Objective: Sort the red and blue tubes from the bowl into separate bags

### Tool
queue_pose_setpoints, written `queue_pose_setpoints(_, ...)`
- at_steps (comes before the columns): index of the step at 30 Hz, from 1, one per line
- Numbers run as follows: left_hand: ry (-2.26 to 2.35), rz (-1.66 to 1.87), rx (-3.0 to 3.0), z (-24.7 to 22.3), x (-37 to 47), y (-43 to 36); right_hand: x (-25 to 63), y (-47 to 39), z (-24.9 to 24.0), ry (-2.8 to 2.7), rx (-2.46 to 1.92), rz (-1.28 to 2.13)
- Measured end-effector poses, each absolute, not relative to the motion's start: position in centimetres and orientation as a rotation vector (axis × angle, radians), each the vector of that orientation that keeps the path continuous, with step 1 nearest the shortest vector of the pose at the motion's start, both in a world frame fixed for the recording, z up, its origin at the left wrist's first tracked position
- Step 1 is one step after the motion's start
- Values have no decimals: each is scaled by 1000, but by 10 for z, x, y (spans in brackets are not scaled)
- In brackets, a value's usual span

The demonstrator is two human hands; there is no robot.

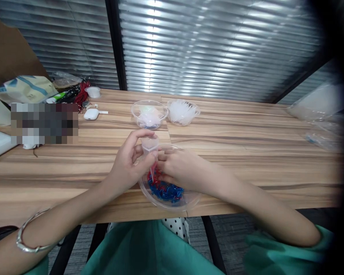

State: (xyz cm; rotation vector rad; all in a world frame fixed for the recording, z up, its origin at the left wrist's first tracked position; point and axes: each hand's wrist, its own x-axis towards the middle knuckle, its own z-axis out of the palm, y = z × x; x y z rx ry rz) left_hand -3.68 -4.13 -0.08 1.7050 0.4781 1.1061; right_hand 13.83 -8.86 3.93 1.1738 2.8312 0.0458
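Observation:
A round clear tray (152, 200) lies near the table's front edge and holds a heap of small blue pieces (167, 192) with red pieces (159, 184) mixed in. Over its left part, my left hand (133, 156) is closed around a small translucent container (150, 144), thumb in front and index finger across the top. A pointed reddish clear part shows just below that container. My right hand (180, 168) reaches in from the right with bent fingers beside the container, over the red pieces; what its fingertips hold, if anything, is hidden.
Behind the tray stand a clear bowl (133, 114) with white and blue contents and another bowl (183, 112) of white strips. A white earbud case (91, 114), red cords (82, 95) and bags (25, 89) lie left. Plastic bags (318, 103) sit far right, with blinds behind.

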Motion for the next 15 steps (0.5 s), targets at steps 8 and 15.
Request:
queue_pose_setpoints(8,498,1135,1762,1,-36,-43,139,-89,28,2735,1099,166)
queue_pose_setpoints(15,523,1127,1800,-1,-36,-43,140,-86,12,2821,1149,183)
